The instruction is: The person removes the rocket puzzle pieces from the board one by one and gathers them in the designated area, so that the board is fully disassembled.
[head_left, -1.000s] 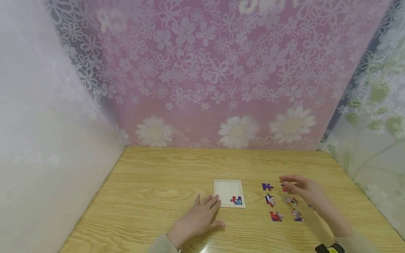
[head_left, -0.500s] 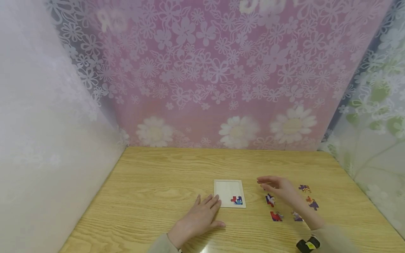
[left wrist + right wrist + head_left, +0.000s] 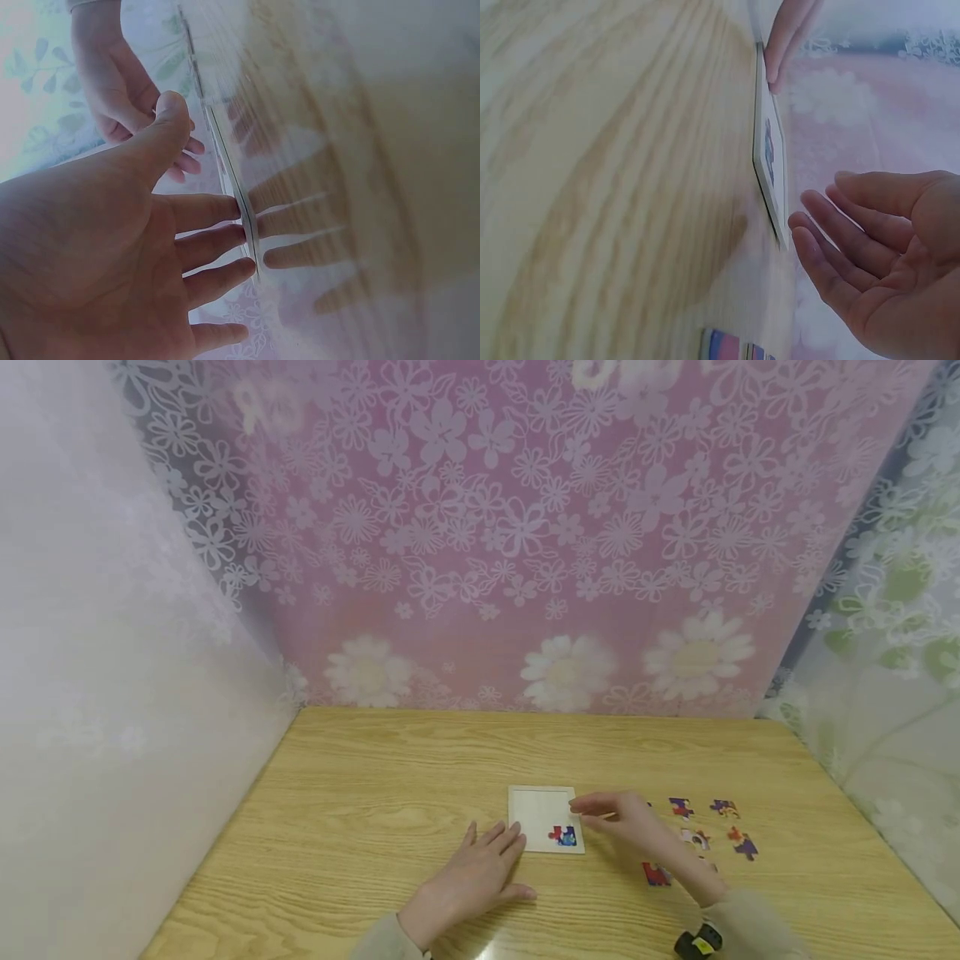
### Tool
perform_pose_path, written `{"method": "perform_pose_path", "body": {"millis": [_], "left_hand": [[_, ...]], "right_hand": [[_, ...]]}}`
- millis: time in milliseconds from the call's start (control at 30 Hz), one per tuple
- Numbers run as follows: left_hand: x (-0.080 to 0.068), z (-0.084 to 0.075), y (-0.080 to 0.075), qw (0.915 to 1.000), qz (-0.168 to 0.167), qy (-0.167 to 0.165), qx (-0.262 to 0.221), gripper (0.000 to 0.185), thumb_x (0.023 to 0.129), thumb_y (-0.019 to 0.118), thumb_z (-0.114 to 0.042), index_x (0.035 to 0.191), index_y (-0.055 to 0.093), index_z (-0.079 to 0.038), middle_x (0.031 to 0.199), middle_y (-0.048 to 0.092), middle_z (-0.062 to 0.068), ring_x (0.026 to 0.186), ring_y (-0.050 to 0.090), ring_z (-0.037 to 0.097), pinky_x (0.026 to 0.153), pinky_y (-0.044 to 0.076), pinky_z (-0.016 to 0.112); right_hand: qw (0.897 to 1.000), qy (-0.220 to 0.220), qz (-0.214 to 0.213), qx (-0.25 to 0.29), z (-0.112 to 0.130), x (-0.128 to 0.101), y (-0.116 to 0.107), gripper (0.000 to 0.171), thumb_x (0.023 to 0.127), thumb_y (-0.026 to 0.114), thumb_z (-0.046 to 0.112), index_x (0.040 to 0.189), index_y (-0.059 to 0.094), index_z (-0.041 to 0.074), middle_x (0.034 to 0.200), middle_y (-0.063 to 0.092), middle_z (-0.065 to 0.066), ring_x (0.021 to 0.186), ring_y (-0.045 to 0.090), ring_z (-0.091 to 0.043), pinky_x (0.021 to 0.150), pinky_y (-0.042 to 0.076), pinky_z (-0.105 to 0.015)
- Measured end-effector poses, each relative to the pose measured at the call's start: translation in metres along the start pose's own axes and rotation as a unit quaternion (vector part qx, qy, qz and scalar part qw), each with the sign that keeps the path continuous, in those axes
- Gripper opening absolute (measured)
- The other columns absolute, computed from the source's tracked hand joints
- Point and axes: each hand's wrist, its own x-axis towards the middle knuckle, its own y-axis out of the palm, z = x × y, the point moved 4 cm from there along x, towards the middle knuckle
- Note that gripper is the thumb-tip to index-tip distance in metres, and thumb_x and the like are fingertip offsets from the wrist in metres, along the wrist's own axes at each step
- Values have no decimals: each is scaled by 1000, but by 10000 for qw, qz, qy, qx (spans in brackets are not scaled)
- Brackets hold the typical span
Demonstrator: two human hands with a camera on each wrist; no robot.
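Observation:
A small white puzzle tray lies on the table, with a red-and-blue jigsaw piece in its lower right corner. Fingertips of my left hand rest on the tray's left edge, fingers straight and spread. My right hand hovers at the tray's right edge, fingers loosely bent. No piece shows between the fingers of the right hand in the right wrist view. Right of the tray lie several loose jigsaw pieces, among them a purple-and-red one and an orange-and-purple one. My right hand and forearm hide some of them.
The wooden table reaches back to a pink flowered curtain. A pale sheet hangs along the left side and a leaf-patterned one along the right. A black band sits on my right wrist.
My right hand has moved left from over the loose pieces to the tray's right edge, uncovering pieces at the far right. My left hand has stayed on the tray.

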Motion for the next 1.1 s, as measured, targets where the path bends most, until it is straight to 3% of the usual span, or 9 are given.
{"method": "perform_pose_path", "body": {"millis": [400,833,1100], "left_hand": [[0,-1,0,10000,-17,-27,29,76,86,37,-63,141,38,-11,148,31,6,135,30,25,105,24,56],[1,0,1,9999,-32,81,136,77,86,34,-64,141,37,-10,148,31,8,135,30,26,104,25,57],[1,0,0,9999,-60,77,104,76,86,35,-63,141,38,-9,147,32,8,135,31,26,104,25,57]], "right_hand": [[9981,-166,450,-382,1,4,13,24,87,64,14,110,67,9,101,69,-5,87,64,-16,71,52,-24],[9956,-604,272,-658,9,8,16,25,82,67,6,107,68,5,95,68,-7,79,63,-15,67,51,-22],[9954,-544,254,-747,12,8,18,26,82,67,5,107,68,6,95,68,-6,79,63,-15,65,50,-21]]}}
